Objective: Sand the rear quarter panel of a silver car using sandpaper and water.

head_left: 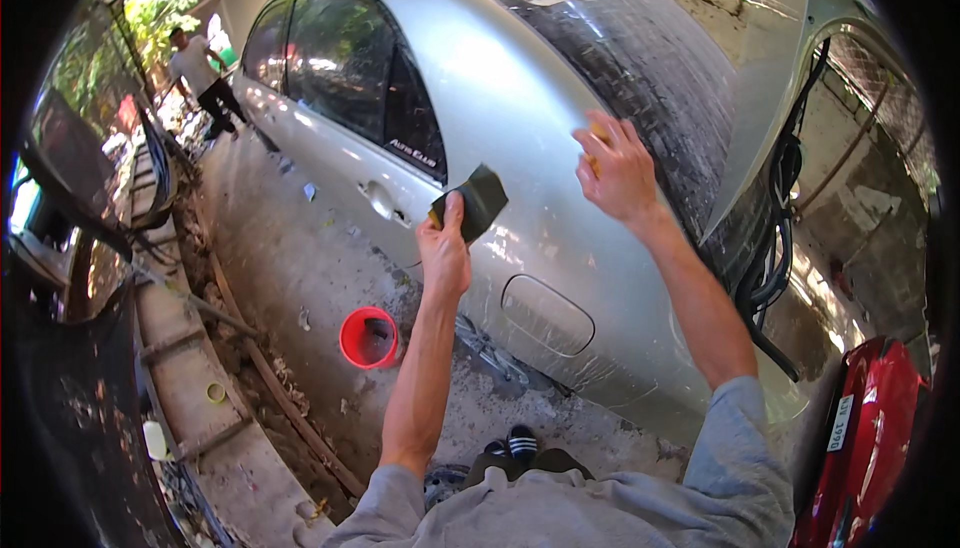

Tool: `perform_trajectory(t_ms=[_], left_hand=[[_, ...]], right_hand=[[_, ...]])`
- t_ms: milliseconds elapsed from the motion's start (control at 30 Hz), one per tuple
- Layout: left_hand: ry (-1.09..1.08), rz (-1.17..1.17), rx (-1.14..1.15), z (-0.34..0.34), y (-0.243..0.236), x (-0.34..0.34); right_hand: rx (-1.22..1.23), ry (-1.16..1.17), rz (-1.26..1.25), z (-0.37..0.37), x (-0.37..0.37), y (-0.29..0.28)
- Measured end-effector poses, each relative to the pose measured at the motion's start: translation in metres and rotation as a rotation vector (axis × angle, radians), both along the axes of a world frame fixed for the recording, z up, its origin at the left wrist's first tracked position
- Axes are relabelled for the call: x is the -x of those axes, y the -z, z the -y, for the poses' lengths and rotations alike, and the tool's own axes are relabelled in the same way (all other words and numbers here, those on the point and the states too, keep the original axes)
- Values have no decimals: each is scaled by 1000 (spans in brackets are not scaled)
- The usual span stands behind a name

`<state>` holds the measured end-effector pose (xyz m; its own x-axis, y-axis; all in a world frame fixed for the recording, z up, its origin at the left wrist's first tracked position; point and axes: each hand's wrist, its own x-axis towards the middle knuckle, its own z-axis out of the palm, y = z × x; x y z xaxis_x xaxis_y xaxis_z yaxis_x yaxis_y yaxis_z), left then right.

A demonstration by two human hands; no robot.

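My left hand (446, 248) is closed on a dark sheet of sandpaper (480, 202), thumb on top, with a bit of yellow showing at its edge. It is over the rear side panel of a silver car (540, 238), above the fuel door (547, 315). Farther right, my right hand (619, 174) has its fingers curled around a small yellow-orange sponge-like piece (598, 134), mostly hidden by the fingers. That hand is in front of the rear pillar, near the rear window (640, 48). Whitish drip streaks run down the panel below the fuel door.
A red bucket (345, 336) with liquid and something dark inside stands on the concrete floor left of the car. The trunk lid (760, 98) is raised at right. A red vehicle (868, 438) is at lower right. Beams (190, 368) lie at left; a person (200, 78) stands beyond.
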<state>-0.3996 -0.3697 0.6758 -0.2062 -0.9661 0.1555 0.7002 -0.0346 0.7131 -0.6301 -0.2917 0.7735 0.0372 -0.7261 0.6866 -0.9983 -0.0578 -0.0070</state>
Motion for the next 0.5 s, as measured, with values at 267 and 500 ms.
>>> perform_trajectory(t_ms=[267,500], left_hand=[[-222,11,-77,1,-3,-34],[-234,-61,-208,-6,-17,-45]], right_hand=[[-492,-586,-182,66,-109,-35],[-216,-706,-154,58,-117,-12]])
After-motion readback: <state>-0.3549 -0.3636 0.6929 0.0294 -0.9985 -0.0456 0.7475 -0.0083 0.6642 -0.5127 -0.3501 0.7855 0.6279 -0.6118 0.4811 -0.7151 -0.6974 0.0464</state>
